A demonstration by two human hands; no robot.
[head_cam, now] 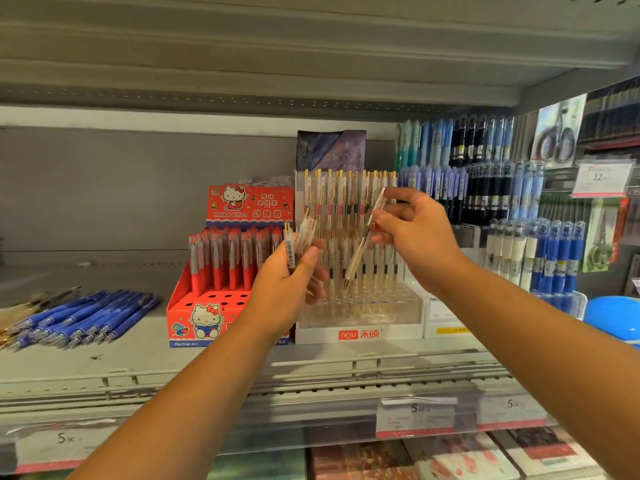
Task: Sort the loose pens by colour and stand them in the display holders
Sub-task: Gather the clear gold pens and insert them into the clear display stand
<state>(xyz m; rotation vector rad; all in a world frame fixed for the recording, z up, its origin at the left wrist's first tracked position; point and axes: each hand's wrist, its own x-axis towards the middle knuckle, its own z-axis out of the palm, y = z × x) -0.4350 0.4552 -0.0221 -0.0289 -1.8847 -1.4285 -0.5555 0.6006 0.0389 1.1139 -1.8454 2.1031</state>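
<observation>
In front of the clear display holder (398,308) at the middle of the shelf (138,358), the right hand (420,233) pinches one clear, gold-trimmed pen (362,244) slanted tip-down, the left hand (289,284) grips a small bunch of like pens (300,237), and loose blue pens (86,317) lie toward the shelf's left end.

This is a stationery shop: a grey metal shelf (138,358) carries printed price tags (415,415) in a clear strip along its front edge, one reading 5.00. On it a red Hello Kitty box (204,320) and a clear hesu stand (360,334) hold rows of identical pens (221,258). At the right, packaged scissors (557,133) hang beside another tag (601,178) marked 12.
</observation>
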